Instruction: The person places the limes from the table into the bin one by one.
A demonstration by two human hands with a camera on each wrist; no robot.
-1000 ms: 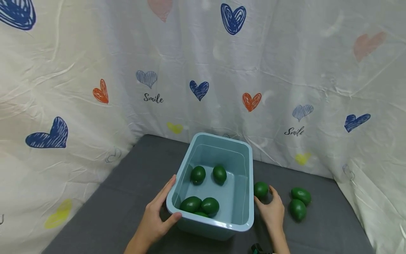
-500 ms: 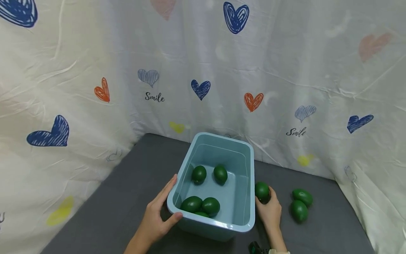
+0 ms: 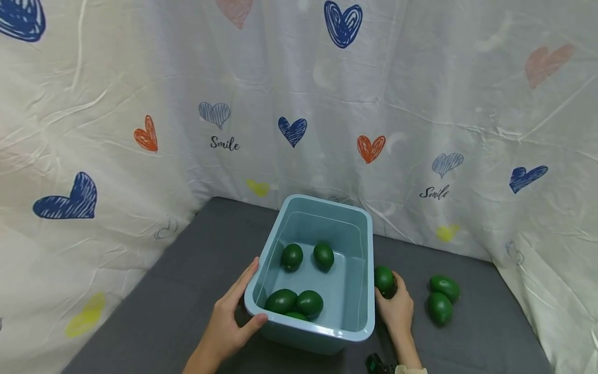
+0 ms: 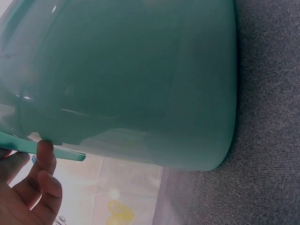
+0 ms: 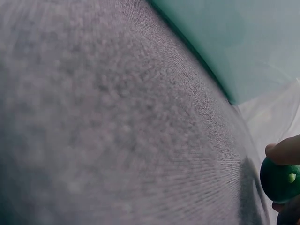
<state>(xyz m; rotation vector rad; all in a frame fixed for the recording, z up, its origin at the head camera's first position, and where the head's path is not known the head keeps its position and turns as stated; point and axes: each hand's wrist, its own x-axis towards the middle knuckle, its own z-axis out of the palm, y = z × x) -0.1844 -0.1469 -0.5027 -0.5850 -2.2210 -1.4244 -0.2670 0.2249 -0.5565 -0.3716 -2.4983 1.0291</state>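
Note:
A light blue plastic bin (image 3: 327, 330) stands on the dark grey cloth, with several dark green avocados (image 3: 323, 257) inside. My left hand (image 3: 229, 317) holds the bin's near left corner, thumb over the front rim and fingers along the left side. In the left wrist view, fingertips (image 4: 46, 152) touch the rim from below. Just right of the bin, my right hand (image 3: 397, 309) grips another avocado (image 3: 384, 279) between thumb and fingers. The right wrist view shows this avocado (image 5: 279, 180) with its pale stem end, partly cut off by the frame edge.
Two more avocados (image 3: 440, 308) lie together on the grey cloth (image 3: 486, 322) to the right of my right hand. A white curtain (image 3: 402, 93) printed with hearts hangs behind and at the sides. A small black device (image 3: 376, 363) sits by my right wrist.
My right hand's fingers have closed in on the avocado beside the bin, and the hand has shifted slightly left. My left hand and the bin stay in place.

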